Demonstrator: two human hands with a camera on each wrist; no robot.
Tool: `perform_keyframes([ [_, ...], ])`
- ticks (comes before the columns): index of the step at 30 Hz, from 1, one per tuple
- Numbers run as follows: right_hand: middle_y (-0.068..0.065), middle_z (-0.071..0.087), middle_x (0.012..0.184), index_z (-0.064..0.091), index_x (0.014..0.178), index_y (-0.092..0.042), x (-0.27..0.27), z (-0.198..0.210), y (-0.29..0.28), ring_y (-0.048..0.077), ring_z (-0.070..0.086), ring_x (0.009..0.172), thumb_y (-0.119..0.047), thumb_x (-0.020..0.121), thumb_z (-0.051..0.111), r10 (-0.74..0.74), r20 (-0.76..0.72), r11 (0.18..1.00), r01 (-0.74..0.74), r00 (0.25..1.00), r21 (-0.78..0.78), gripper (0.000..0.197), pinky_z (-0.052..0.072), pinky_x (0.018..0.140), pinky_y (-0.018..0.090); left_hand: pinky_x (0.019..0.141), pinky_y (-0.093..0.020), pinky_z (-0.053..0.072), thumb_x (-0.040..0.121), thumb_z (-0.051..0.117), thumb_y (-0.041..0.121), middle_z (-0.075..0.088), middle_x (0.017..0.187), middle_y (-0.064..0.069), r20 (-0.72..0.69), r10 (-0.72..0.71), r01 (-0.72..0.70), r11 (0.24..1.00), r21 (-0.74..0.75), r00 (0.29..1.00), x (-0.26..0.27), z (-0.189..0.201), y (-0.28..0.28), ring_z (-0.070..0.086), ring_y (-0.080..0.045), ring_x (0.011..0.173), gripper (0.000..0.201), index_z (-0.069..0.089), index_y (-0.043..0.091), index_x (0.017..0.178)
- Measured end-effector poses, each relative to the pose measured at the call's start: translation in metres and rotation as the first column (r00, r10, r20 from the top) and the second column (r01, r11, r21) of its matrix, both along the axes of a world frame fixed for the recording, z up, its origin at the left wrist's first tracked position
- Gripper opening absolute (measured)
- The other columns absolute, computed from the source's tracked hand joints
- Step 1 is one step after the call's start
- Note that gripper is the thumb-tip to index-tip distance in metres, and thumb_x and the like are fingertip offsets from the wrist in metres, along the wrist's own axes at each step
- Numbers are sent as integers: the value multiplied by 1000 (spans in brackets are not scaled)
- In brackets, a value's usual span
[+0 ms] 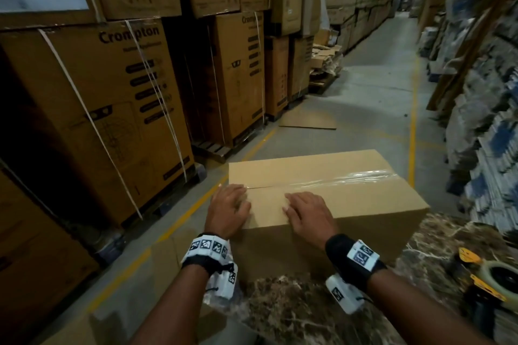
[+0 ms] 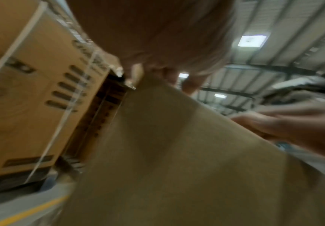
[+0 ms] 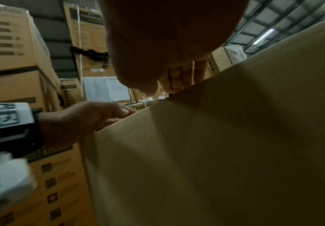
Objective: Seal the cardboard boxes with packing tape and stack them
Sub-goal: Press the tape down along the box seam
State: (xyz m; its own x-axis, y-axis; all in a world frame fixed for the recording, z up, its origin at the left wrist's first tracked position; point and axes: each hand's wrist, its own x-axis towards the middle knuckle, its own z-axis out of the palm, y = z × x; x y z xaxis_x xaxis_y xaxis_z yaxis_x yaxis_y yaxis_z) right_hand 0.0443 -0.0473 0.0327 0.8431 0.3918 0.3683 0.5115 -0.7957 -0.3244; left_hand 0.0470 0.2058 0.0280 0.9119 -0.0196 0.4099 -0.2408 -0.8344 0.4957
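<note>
Stacked cartons (image 1: 92,109) printed "Crompton" and bound with white straps fill the left half of the head view, standing on dark pallets. A grey concrete floor (image 1: 372,109) with yellow lines runs up the middle of the frame toward the upper right, where blurred shelving (image 1: 482,109) lines the right edge. A flat cardboard sheet (image 1: 308,122) lies on the floor near the centre.

The cardboard box (image 1: 322,185) sits at lower centre, resting on a dark marbled table (image 1: 308,314) whose surface spreads across the lower right. The box's flaps are shut, and a strip of clear packing tape (image 1: 350,180) runs along the top seam from the left edge toward the right, glossy and wrinkled at its right end.

The left hand (image 1: 228,209) lies at the box's near left corner, its fingers spread flat on the top by the end of the seam, gripping nothing. The right hand (image 1: 309,214) rests palm-down on the top near the front edge, just right of the left hand, its fingers extended and pressing the cardboard. Both wrists carry bands with black-and-white markers. In the wrist views the box side fills the lower frame with fingertips showing over the top edge.

A tape dispenser (image 1: 487,274) with a yellow frame and a roll lies on the table at the lower right, well apart from both hands.
</note>
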Motion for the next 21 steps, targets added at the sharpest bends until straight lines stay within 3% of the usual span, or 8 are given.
perform_keyframes([
  [3,7,31,166,30,160,-13,21,13,10,22,24,154,-39,111,34,-44,-180,996,30,983,-81,56,14,126,37,128,-45,-3,106,37,36,33,165,-3,-216,161,-97,956,278,963,9,13,-31,23,-18,154,55,39,15,156],
  [7,9,6,173,10,164,-11,46,18,22,21,3,159,-39,112,24,-36,-309,983,-23,950,-184,61,0,127,35,126,-55,-4,107,25,45,18,170,-4,-321,233,-101,920,378,918,18,9,-42,10,-18,158,63,25,14,162],
  [12,8,6,173,10,164,-10,59,14,31,20,3,159,-40,112,19,-12,-360,967,-80,933,-241,60,0,128,35,125,-56,-9,107,24,51,14,171,0,-339,215,-58,907,418,916,24,11,-30,8,-15,158,65,22,18,163],
  [21,1,13,172,18,164,-14,70,9,1,16,12,158,-38,112,18,-163,-370,975,91,914,-204,57,5,127,33,125,-59,-8,105,25,57,13,171,5,-362,201,-43,915,402,910,44,11,-16,8,-11,157,67,21,23,163],
])
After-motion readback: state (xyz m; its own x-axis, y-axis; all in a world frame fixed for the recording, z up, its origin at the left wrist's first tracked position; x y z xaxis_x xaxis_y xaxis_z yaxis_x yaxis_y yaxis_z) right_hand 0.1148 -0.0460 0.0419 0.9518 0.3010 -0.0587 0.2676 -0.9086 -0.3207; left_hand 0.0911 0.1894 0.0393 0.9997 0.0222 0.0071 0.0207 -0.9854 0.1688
